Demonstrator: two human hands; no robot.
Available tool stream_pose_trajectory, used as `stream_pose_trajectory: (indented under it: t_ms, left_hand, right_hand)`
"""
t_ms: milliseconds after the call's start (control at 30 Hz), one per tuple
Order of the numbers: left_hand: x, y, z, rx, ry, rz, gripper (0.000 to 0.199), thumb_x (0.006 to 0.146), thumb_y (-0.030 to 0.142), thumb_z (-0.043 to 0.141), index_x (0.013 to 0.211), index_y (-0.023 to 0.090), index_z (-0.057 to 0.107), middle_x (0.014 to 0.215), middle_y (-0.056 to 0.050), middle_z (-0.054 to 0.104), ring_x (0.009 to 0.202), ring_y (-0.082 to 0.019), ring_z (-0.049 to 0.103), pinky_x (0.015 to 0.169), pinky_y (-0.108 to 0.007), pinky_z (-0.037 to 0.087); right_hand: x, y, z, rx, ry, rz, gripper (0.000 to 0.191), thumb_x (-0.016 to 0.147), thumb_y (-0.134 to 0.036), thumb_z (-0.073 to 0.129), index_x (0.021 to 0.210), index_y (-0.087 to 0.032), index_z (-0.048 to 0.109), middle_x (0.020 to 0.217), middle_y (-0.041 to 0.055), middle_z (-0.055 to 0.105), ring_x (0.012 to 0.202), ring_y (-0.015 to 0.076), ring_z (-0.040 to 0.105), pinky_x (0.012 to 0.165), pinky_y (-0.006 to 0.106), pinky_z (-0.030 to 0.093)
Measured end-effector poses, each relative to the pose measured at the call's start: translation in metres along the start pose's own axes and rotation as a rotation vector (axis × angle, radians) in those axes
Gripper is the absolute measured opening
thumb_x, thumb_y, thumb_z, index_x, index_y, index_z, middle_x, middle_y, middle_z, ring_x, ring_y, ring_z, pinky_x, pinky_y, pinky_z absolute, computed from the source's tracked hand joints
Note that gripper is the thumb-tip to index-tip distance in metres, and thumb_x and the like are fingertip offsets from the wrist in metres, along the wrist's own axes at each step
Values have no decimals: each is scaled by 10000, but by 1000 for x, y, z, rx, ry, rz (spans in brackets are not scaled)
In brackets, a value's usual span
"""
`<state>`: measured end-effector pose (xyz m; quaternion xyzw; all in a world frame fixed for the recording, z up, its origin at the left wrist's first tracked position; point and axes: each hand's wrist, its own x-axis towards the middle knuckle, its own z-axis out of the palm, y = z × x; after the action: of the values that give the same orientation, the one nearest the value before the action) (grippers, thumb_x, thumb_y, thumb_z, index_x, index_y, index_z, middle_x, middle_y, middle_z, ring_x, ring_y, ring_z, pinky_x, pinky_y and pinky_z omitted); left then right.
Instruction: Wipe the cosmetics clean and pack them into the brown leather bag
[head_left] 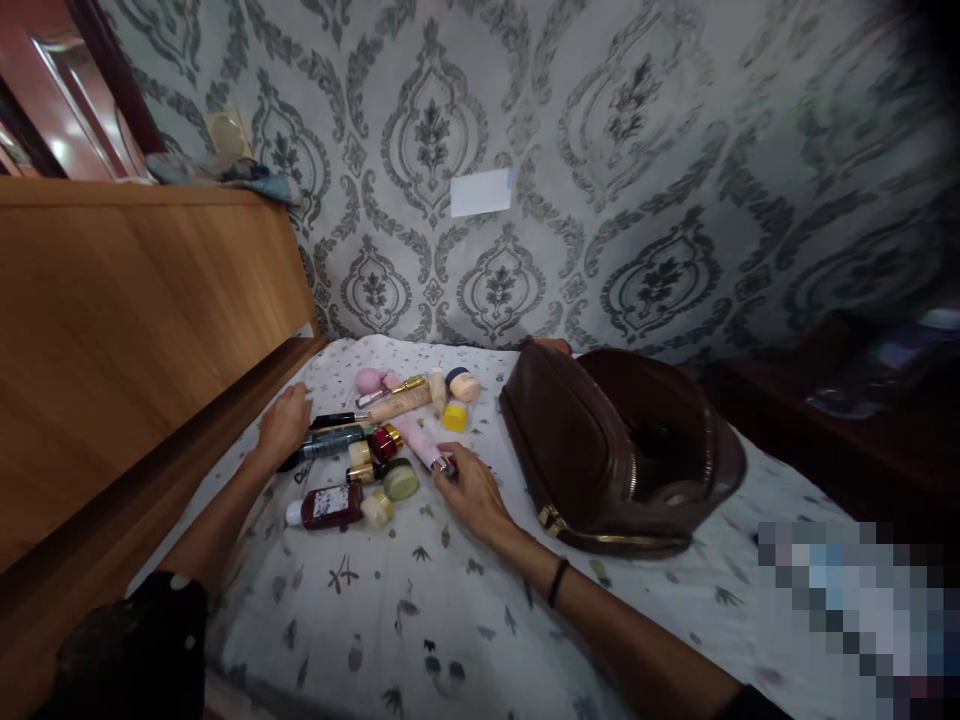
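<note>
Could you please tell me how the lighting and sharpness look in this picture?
Head view: dim, bluish light; the wallpaper bends and smears toward the right; the clear bottle is blurred; a pixelated patch covers the lower right; glare marks the door at upper left.

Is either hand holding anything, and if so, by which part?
The right hand has fingers at the silver cap of the pink tube; grip or mere touch cannot be told. The left hand, beside the slim black tube, shows no clear hold.

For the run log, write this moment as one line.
left hand: beside slim black tube | right hand: touching silver-capped pink tube | brown bag: open, on patterned sheet | white-capped bottle: lying down
</note>
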<state>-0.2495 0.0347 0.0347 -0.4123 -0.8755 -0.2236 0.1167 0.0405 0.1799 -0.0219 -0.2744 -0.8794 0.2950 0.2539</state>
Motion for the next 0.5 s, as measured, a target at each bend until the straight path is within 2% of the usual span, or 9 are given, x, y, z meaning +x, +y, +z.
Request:
stream_pose_trajectory:
  t_ms: [133,233,300,367,433,500]
  left_hand:
    - [17,55,7,-91,-66,199,259,889,194,416,1099,211,567,1167,-92,642,1118,-247,583,971,-380,445]
    - [33,107,29,-150,-179,261,192,917,266,458,980,206,629,1053,-83,696,1061,-241,615,932,-359,457]
    - [42,139,49,-170,-244,216,296,927,398,490,815,164,633,896,-128,707,951,-275,647,833,-374,480]
    - [48,164,68,-202,-300,148,348,862,477,601,749,149,618,785,-133,695,868,-286,659,746,-360,483]
    - [50,179,83,-269,-361,58,350,799,471,686,740,134,614,728,-109,680,796,-270,663,681,-329,471]
    - [50,182,92,-337,-404,-20,320,803,424,696,765,116,617,685,-73,661,724,-230,658,634,-298,457]
  right_hand:
    - [-11,9,-2,111,29,0,331,854,-281,529,1154,-165,608,876,52,665,735,190,594,706,302,473]
    - [-21,13,-3,153,34,-36,335,836,-249,535,1152,-164,605,923,63,667,783,198,601,741,318,481]
    - [-26,14,-4,168,36,-77,338,825,-226,540,1151,-165,601,980,76,667,854,210,605,784,333,482]
    - [-28,14,-5,182,30,-98,342,821,-212,542,1155,-159,597,1022,87,664,891,217,600,803,342,480]
    - [-28,13,-6,201,26,-89,342,819,-204,547,1154,-154,596,1017,86,665,869,212,597,786,339,481]
    - [-27,13,-7,222,28,-71,327,816,-200,553,1137,-160,605,991,75,665,833,202,595,762,328,483]
